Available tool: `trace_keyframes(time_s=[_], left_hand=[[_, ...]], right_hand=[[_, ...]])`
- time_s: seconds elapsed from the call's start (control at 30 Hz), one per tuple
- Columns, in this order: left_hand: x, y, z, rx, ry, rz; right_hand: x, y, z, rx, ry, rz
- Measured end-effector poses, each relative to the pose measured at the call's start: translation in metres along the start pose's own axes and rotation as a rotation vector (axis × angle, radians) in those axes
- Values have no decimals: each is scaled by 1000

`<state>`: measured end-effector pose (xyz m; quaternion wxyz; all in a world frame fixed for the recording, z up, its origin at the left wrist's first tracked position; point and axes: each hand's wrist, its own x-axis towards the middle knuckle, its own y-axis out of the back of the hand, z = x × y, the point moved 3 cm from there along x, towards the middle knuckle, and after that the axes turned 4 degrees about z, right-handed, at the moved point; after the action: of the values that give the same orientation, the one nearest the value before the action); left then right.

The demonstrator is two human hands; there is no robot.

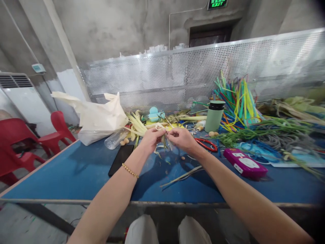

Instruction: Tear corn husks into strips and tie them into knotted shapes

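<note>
My left hand [152,138], with a beaded gold bracelet at the wrist, pinches a pale, looped plant strip [160,126] that looks like husk. Close beside it, my right hand [183,139] is closed, thumb and fingertips pressed together at the strip's right side. Thin ends hang below the fingers. Both hands are held over the blue table [86,176]. Behind them lies a heap of pale green husks [138,124]. A dry stalk [181,177] rests on the table beneath my right forearm. The exact grip of the right fingertips is too small to make out.
A white plastic bag [101,113], a clear bottle [113,139] and a black phone [120,159] are left. To the right are red-handled scissors [207,144], a green tumbler [214,117], a purple box [244,162] and colourful strips [241,101]. Perforated metal [142,79] stands behind.
</note>
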<state>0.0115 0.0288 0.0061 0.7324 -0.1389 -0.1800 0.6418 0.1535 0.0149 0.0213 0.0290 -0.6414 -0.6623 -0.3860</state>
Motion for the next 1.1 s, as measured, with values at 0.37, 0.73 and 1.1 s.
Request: trace_keyframes(time_s=[0.37, 0.73, 1.1], left_hand=[[5, 2, 0, -43, -103, 13], [1, -1, -2, -35, -135, 110], [0, 1, 3, -5, -155, 143]], right_hand=[[-10, -9, 2, 619, -417, -98], [-13, -24, -4, 488, -396, -74], [-16, -34, 0, 443, -296, -157]])
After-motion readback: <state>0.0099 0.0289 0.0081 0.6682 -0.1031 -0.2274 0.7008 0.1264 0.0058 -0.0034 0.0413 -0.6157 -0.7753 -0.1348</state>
